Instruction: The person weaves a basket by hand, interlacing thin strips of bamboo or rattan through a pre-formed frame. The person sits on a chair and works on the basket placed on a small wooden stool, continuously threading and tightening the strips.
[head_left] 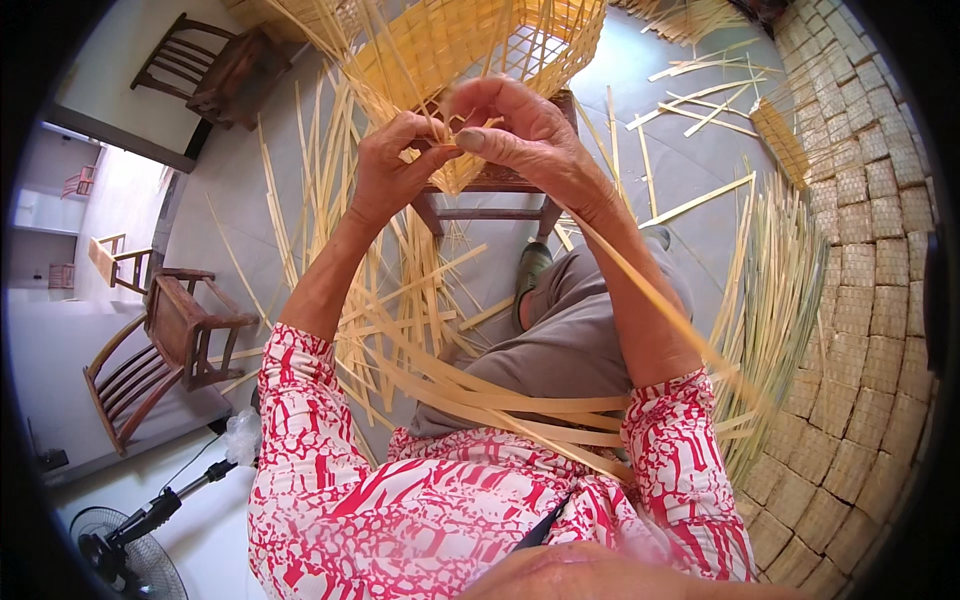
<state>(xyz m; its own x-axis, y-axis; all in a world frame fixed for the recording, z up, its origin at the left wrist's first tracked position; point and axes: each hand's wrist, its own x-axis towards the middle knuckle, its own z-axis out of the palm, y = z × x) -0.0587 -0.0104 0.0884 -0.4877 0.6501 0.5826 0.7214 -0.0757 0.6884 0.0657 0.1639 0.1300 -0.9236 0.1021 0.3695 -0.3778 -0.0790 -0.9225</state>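
Observation:
A yellow woven bamboo basket [410, 55], partly made, leans over a dark wooden stool [490, 212] ahead of me. At its near corner my left hand [395, 165] pinches a bamboo strip between thumb and fingers. My right hand [535, 145] meets it there, thumb and curled fingers closed over the weave, seemingly on a strip too; the exact grip is partly hidden. From beneath the right hand a long bamboo strip [660, 302] runs back past my right forearm. Loose strip ends stand up from the corner. Several strips [540, 403] lie across my lap.
Loose strips [400, 290] litter the floor left of the stool. A bundle of strips [775, 290] lies at right, beside a tall stack of woven pieces [860, 300]. Wooden chairs [180, 340] stand at left, with a black fan [120, 545] at lower left.

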